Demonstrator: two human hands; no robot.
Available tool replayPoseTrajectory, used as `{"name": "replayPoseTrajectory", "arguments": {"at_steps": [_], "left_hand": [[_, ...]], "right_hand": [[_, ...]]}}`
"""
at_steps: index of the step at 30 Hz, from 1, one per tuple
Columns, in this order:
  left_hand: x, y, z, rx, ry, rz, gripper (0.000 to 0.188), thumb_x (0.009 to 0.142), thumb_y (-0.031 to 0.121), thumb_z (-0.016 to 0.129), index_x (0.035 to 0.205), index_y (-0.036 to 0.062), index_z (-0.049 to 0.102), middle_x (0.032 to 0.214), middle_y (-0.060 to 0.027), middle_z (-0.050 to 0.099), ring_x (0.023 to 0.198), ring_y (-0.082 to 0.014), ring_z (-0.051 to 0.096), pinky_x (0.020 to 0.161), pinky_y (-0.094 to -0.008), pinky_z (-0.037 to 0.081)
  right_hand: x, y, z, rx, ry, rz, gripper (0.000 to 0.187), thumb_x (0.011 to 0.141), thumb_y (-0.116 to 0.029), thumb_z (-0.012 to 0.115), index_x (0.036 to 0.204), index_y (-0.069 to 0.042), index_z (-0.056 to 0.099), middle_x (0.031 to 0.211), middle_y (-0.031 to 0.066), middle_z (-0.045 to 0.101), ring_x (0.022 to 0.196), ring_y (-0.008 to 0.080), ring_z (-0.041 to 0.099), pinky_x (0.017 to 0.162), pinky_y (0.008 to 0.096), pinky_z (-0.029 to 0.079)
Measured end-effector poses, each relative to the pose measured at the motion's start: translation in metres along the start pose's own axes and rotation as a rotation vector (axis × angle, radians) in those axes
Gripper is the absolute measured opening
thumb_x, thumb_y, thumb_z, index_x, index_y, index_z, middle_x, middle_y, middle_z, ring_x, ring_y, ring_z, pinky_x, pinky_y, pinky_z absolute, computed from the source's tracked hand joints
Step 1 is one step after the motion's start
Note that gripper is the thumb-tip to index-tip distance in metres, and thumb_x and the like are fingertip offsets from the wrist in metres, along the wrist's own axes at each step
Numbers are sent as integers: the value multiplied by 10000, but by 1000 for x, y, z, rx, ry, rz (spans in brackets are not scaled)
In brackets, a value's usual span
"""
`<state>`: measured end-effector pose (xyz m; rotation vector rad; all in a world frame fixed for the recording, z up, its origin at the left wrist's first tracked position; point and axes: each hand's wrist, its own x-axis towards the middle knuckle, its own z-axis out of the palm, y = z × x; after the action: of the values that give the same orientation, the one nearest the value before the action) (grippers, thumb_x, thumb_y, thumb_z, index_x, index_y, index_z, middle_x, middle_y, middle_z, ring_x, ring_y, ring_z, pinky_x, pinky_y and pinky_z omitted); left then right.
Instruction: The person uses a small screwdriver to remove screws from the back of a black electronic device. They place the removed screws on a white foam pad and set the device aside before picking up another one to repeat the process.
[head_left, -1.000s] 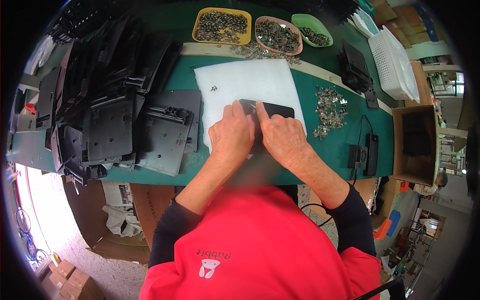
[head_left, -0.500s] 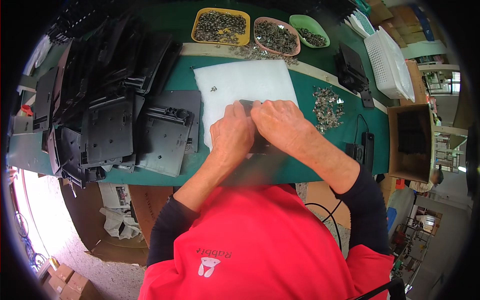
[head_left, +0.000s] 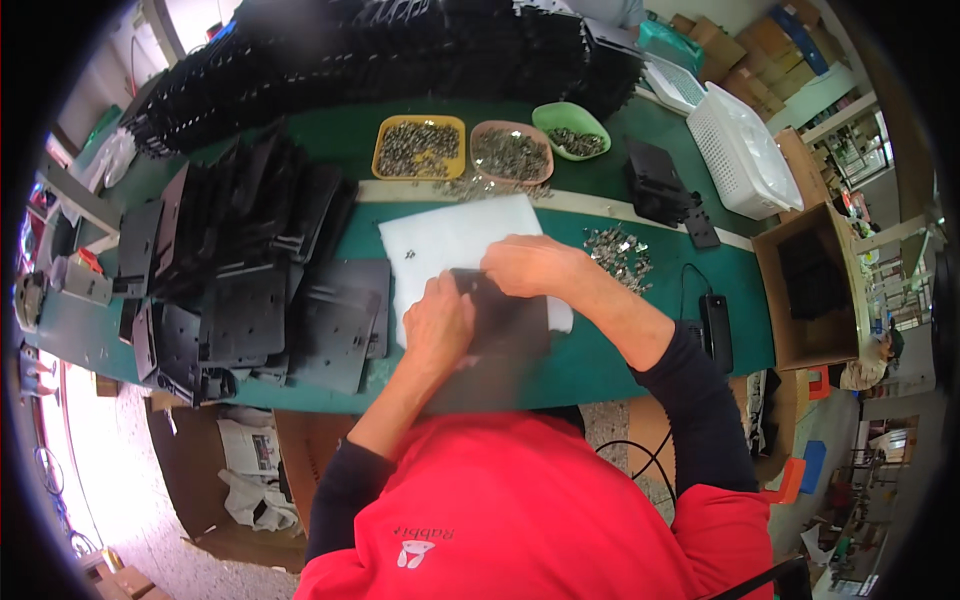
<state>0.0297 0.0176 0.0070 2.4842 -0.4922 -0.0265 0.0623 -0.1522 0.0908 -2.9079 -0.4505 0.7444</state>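
A flat black plate [head_left: 512, 318] lies over a white foam sheet [head_left: 455, 222], its lower part blurred. Along the plate's left edge my left hand [head_left: 440, 322] is closed on it, fingers curled over the upper left corner. My right hand [head_left: 532, 266] is closed at the plate's upper edge, knuckles up. Its fingertips are hidden, so whatever they pinch cannot be made out. One small metal clip-like piece [head_left: 410, 254] rests on the foam, left of both hands. To the right of my right hand is a loose pile of small shiny metal pieces [head_left: 620, 258].
Black plates [head_left: 245, 315] are heaped at left. Yellow [head_left: 379, 150], pink [head_left: 512, 127] and green [head_left: 570, 108] trays of metal pieces stand beyond a pale strip [head_left: 400, 190]. At right are a black assembly [head_left: 655, 180], a white basket [head_left: 745, 160] and an open carton [head_left: 810, 340].
The view has shifted, showing more of the table's far side. My hands have moved apart, my left one nearer to me, and more of the black plate shows between them.
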Motion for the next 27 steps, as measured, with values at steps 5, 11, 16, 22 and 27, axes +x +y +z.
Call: {"name": "replayPoseTrajectory", "arguments": {"at_steps": [5, 11, 16, 22, 27], "left_hand": [[13, 5, -29, 84, -113, 116, 418, 861, 225, 622, 1211, -1, 584, 970, -174, 633, 819, -373, 652, 713, -469, 524], [51, 27, -52, 62, -249, 314, 351, 768, 158, 640, 1108, 83, 687, 888, -149, 635, 809, -346, 641, 724, -435, 513], [80, 36, -32, 20, -371, 477, 350, 764, 80, 649, 1110, 112, 694, 885, -130, 603, 823, -336, 610, 746, -422, 496], [76, 38, -6, 9, -257, 485, 330, 777, 59, 660, 1106, 49, 684, 962, -126, 633, 945, -323, 578, 846, -415, 474], [70, 34, -7, -102, -226, 438, 301, 796, 79, 668, 1091, 21, 678, 1017, -145, 649, 988, -332, 574, 889, -416, 462]], "right_hand": [[-23, 50, 40, 400, 296, -149, 263, 908, -157, 468, 885, 2, 676, 869, 242, 660, 809, 417, 642, 729, 447, 519], [-33, 93, 54, 751, 555, 36, 226, 930, -184, 549, 917, 17, 651, 708, 190, 618, 644, 308, 587, 624, 389, 471], [-2, 130, 45, 567, 755, 172, 220, 907, -205, 610, 913, -2, 695, 685, 123, 611, 630, 252, 580, 617, 372, 473], [39, 152, 44, 579, 964, 324, 233, 835, -199, 632, 923, 2, 712, 916, 247, 681, 888, 417, 657, 807, 428, 536], [52, 155, 41, 527, 822, 391, 221, 834, -177, 618, 913, 6, 714, 892, 243, 683, 876, 414, 664, 818, 441, 534]]}}
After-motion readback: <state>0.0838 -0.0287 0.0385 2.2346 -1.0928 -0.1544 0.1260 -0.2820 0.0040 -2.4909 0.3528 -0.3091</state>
